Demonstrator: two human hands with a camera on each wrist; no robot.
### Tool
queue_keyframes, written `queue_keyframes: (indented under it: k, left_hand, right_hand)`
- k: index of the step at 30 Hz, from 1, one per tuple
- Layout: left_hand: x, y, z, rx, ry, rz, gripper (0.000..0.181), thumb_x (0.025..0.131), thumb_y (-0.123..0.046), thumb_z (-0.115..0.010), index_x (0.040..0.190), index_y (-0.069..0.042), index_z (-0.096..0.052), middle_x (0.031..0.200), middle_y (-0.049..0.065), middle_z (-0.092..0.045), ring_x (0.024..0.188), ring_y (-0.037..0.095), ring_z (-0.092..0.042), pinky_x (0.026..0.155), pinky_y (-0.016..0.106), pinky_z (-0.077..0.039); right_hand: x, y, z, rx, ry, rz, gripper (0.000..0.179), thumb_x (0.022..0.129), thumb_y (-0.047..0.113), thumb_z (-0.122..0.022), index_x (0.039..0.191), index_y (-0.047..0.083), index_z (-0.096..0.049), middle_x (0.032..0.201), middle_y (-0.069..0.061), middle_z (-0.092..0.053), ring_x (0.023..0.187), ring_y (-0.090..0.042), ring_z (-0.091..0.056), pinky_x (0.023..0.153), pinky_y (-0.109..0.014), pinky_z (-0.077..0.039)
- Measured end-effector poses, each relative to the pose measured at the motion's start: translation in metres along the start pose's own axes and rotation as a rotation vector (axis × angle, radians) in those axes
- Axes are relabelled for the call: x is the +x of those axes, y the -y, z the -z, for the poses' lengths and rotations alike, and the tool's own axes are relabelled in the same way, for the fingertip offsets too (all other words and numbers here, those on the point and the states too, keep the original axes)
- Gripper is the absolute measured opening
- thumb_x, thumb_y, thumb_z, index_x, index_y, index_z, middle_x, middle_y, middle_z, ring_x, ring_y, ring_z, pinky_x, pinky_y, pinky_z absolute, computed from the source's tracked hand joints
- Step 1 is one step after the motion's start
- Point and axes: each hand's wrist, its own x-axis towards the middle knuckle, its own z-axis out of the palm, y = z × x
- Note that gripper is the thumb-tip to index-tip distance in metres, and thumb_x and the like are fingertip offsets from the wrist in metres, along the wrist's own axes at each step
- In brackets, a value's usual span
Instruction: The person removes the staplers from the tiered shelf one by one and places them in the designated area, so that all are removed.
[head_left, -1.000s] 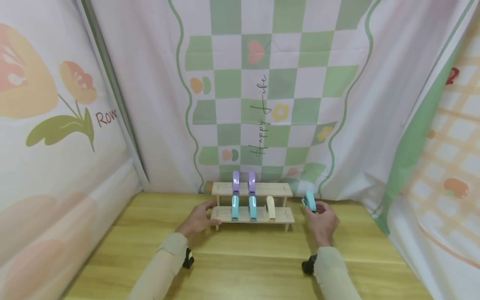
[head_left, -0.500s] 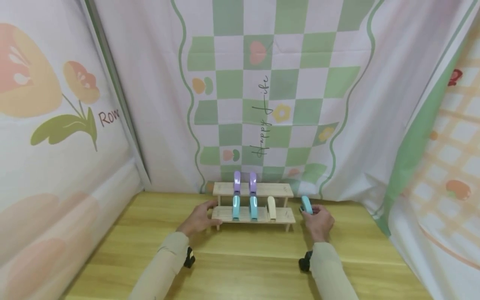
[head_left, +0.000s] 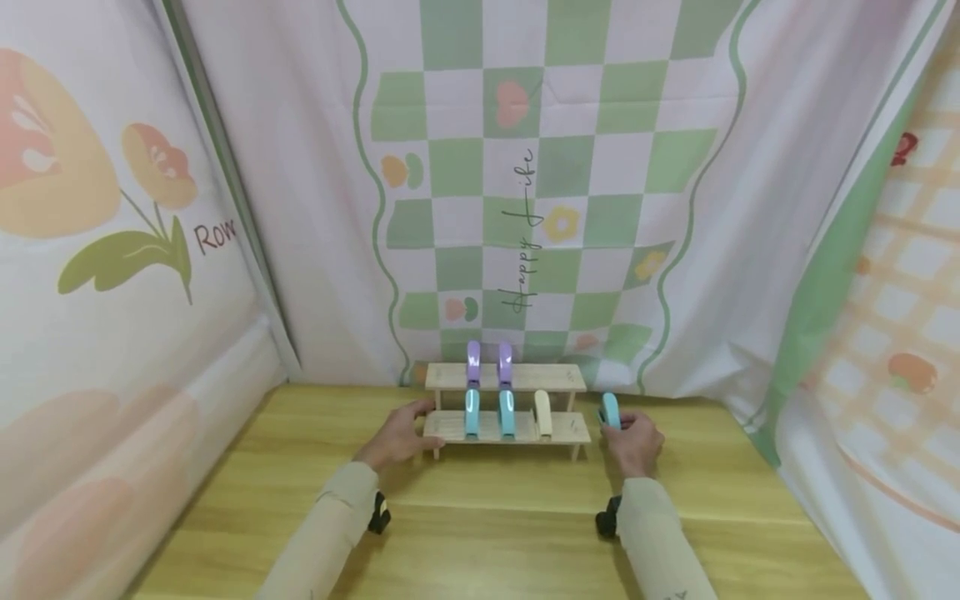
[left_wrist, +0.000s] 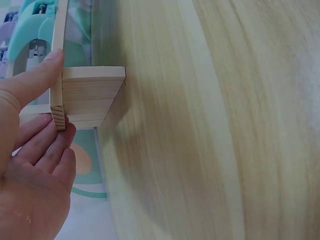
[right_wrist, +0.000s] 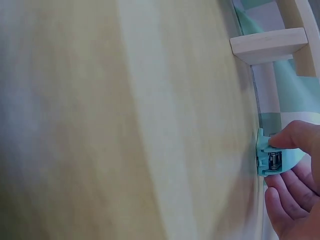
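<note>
A two-tier wooden display stand (head_left: 562, 427) stands at the back of the table. Its left end is gripped by my left hand (head_left: 397, 435), thumb on the lower board and fingers curled beneath, as the left wrist view shows. My right hand (head_left: 636, 442) pinches a teal stapler (head_left: 611, 411) just right of the stand; the right wrist view shows it at the tabletop, though contact is unclear. Two teal staplers (head_left: 472, 413) and a cream stapler (head_left: 542, 413) stand on the lower tier. Two purple staplers (head_left: 473, 363) occupy the upper tier's left half.
The wood-grain table (head_left: 487, 533) reaches back to a green-and-white checked curtain (head_left: 558, 167) close behind the stand. Printed cloth hangs along the left (head_left: 135, 350) and right sides. A black wrist strap (head_left: 379, 513) shows at the left cuff.
My right hand has lowered the teal stapler and brought it slightly left, nearer the stand. My left hand has kept its grip on the stand.
</note>
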Motion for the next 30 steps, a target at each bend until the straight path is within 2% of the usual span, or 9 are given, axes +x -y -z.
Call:
queue_keyframes:
  k: [5, 9, 12, 18, 26, 30]
  left_hand:
    - [0.002, 0.001, 0.000, -0.005, 0.005, -0.005, 0.078, 0.090, -0.019, -0.086, 0.155, 0.001, -0.048, 0.156, 0.023, -0.053, 0.145, 0.044, -0.051, 0.121, 0.061, -0.043]
    - [0.002, 0.000, 0.002, -0.009, -0.005, -0.010, 0.078, 0.089, -0.019, -0.087, 0.154, 0.002, -0.048, 0.155, 0.024, -0.054, 0.144, 0.045, -0.051, 0.121, 0.062, -0.043]
    - [0.003, 0.000, 0.003, -0.003, -0.003, -0.004, 0.079, 0.088, -0.020, -0.087, 0.154, 0.001, -0.048, 0.156, 0.024, -0.054, 0.144, 0.045, -0.051, 0.121, 0.061, -0.042]
    - [0.000, -0.001, 0.004, 0.009, -0.005, 0.022, 0.080, 0.089, -0.020, -0.087, 0.155, -0.001, -0.048, 0.157, 0.022, -0.053, 0.145, 0.044, -0.051, 0.122, 0.061, -0.043]
    - [0.002, -0.001, 0.003, 0.012, -0.007, 0.030, 0.078, 0.090, -0.020, -0.086, 0.155, -0.001, -0.048, 0.158, 0.021, -0.053, 0.147, 0.043, -0.048, 0.123, 0.060, -0.041]
    - [0.003, 0.001, 0.000, 0.005, -0.005, 0.020, 0.078, 0.089, -0.019, -0.086, 0.155, 0.000, -0.048, 0.157, 0.021, -0.054, 0.147, 0.043, -0.049, 0.123, 0.060, -0.041]
  right_hand:
    - [0.001, 0.000, 0.006, -0.010, 0.027, 0.016, 0.042, 0.088, 0.014, -0.079, 0.125, -0.004, -0.069, 0.122, -0.027, -0.073, 0.109, -0.044, -0.068, 0.095, -0.056, -0.058]
    - [0.002, 0.011, 0.015, -0.010, 0.028, 0.087, 0.045, 0.091, 0.019, -0.079, 0.128, -0.005, -0.067, 0.127, -0.028, -0.071, 0.116, -0.044, -0.066, 0.101, -0.057, -0.056]
    - [-0.002, 0.023, 0.020, 0.006, 0.018, 0.148, 0.046, 0.091, 0.020, -0.080, 0.128, -0.005, -0.067, 0.126, -0.029, -0.072, 0.115, -0.044, -0.069, 0.101, -0.055, -0.058]
    - [-0.020, 0.041, 0.021, 0.065, 0.027, 0.207, 0.043, 0.090, 0.014, -0.082, 0.125, -0.007, -0.069, 0.123, -0.030, -0.073, 0.112, -0.044, -0.073, 0.096, -0.053, -0.063]
    - [-0.048, 0.053, 0.012, 0.131, 0.097, 0.199, 0.047, 0.090, 0.020, -0.082, 0.128, -0.004, -0.068, 0.130, -0.027, -0.071, 0.122, -0.042, -0.069, 0.105, -0.054, -0.059]
    - [-0.061, 0.062, 0.003, 0.162, 0.106, 0.222, 0.048, 0.089, 0.021, -0.084, 0.128, -0.002, -0.069, 0.128, -0.025, -0.073, 0.120, -0.040, -0.070, 0.105, -0.052, -0.059]
